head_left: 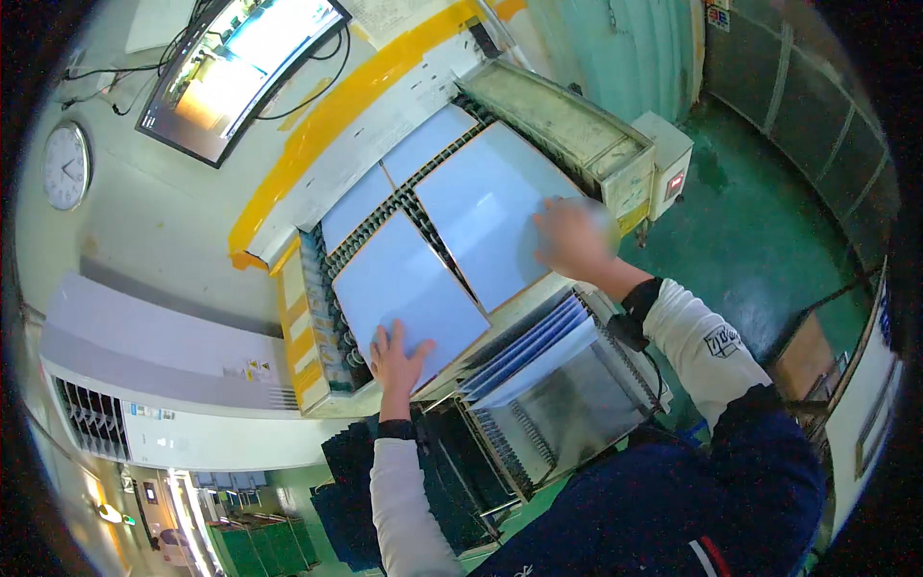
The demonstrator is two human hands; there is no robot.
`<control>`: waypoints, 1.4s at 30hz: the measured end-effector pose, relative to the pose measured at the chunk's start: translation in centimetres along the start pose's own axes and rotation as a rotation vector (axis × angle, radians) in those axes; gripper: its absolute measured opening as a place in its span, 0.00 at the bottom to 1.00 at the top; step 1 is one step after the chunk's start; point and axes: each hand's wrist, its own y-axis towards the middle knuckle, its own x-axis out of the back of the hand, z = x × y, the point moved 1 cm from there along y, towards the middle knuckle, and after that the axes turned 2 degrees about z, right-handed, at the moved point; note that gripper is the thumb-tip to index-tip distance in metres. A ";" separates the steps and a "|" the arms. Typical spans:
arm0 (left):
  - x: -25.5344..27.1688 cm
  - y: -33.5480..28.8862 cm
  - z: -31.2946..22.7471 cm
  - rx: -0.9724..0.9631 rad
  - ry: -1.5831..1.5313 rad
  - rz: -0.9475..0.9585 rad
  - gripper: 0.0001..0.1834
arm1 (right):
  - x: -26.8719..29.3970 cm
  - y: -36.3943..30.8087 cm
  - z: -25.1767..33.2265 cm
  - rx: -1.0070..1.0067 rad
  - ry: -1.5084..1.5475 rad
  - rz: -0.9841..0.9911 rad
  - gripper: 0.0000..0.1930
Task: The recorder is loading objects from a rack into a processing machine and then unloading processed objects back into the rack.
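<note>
Two pale blue, copper-edged panels lie flat side by side on a roller conveyor point(359, 217). My left hand point(396, 358) rests with spread fingers on the near end of the left panel point(409, 284). On the right panel point(490, 197), near its right edge, lies my right hand point(575, 236); its fingers reach over the surface, and part of the hand is blurred. Further in, two more panels, a left one point(354, 207) and a right one point(430, 144), run up to the machine's opening.
Below the conveyor's near edge, a slotted rack point(567, 409) holds several blue panels point(534, 351) on edge. A metal housing point(558, 111) with a control box point(663, 163) borders the right side. A monitor point(240, 72) and a clock point(66, 165) hang on the wall.
</note>
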 end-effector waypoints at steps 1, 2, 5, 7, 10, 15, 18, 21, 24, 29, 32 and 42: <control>0.2 0.5 0.2 0.011 0.002 0.014 0.46 | -0.3 0.5 -0.2 0.000 -0.010 0.005 0.31; 0.4 1.0 0.4 0.001 0.005 0.017 0.46 | -0.7 0.8 -0.3 0.007 -0.002 0.000 0.31; 1.0 2.9 0.4 -0.018 0.021 0.038 0.47 | -0.7 1.7 -0.9 0.025 0.023 -0.021 0.30; 1.1 4.4 0.0 -0.008 0.050 0.078 0.47 | -0.7 2.1 -1.2 0.035 0.053 -0.029 0.29; 0.1 6.2 1.9 -0.068 0.043 0.086 0.48 | -0.7 2.9 -0.9 0.029 0.033 0.032 0.29; -0.4 7.5 2.6 -0.078 0.044 0.064 0.47 | -1.8 3.6 -1.3 0.004 0.085 -0.029 0.30; 0.1 7.9 1.6 -0.083 0.003 0.086 0.44 | -1.3 4.0 -1.7 -0.025 0.115 0.025 0.30; -0.5 7.7 1.7 -0.152 -0.031 0.014 0.40 | -0.5 4.0 -1.3 0.017 0.184 0.015 0.28; -0.6 6.2 -0.8 -0.282 -0.201 -0.060 0.37 | -0.1 2.8 -1.4 0.201 0.347 -0.110 0.19; -1.4 0.8 -5.4 -0.423 -0.282 -0.273 0.28 | 1.3 -2.9 -2.6 0.196 0.846 0.250 0.15; 0.0 -4.0 -9.5 -0.380 -0.302 -0.354 0.21 | 0.7 -7.7 -8.2 -0.152 1.230 0.580 0.14; -13.5 -16.7 -8.1 -0.019 -0.619 0.003 0.15 | -5.9 -12.3 -34.5 -1.304 1.697 -0.550 0.16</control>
